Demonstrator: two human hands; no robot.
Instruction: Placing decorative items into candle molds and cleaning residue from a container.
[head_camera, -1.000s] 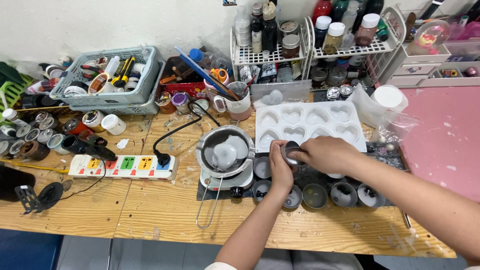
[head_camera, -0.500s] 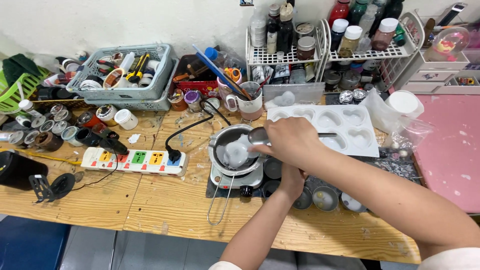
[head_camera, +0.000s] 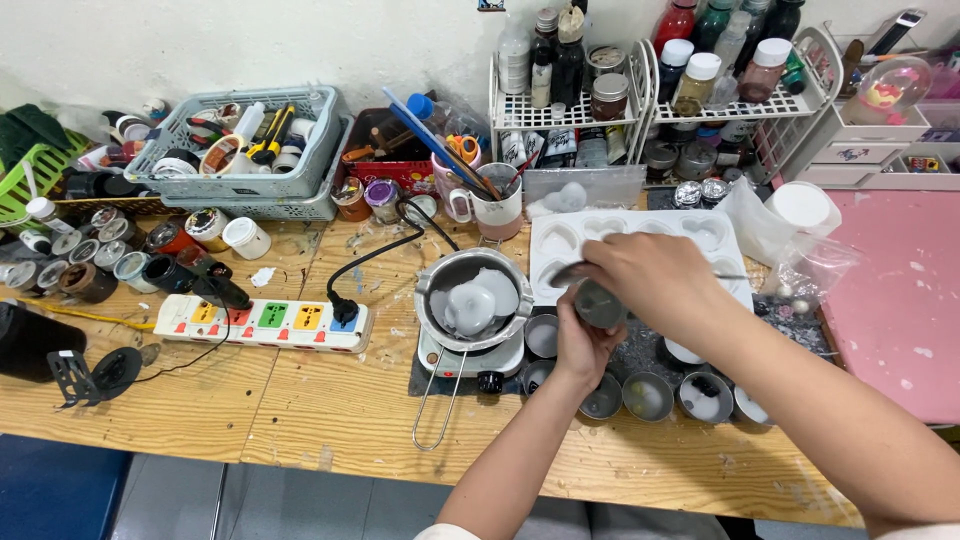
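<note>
My left hand (head_camera: 580, 348) grips a small round metal tin (head_camera: 601, 304), raised a little above the table. My right hand (head_camera: 652, 276) hovers over that tin and holds a metal spoon (head_camera: 566, 272), whose handle sticks out to the right. Just left of both hands stands a steel melting pot (head_camera: 472, 296) with lumps of white wax, on a small hot plate (head_camera: 470, 358). Behind my hands lies a white mould with heart-shaped cavities (head_camera: 640, 232). Several more small tins (head_camera: 650, 396) sit in a row on the dark mat below my hands.
A power strip (head_camera: 262, 322) with a black plug lies to the left. Baskets of tools (head_camera: 240, 150), small jars, a mug of brushes (head_camera: 497, 205) and wire racks of bottles (head_camera: 640, 90) line the back. A pink board (head_camera: 890, 290) covers the right side.
Half a second ago my right hand held the spoon at the pot of wax. It has swung back right, over the tin in my left hand, which has risen slightly.
</note>
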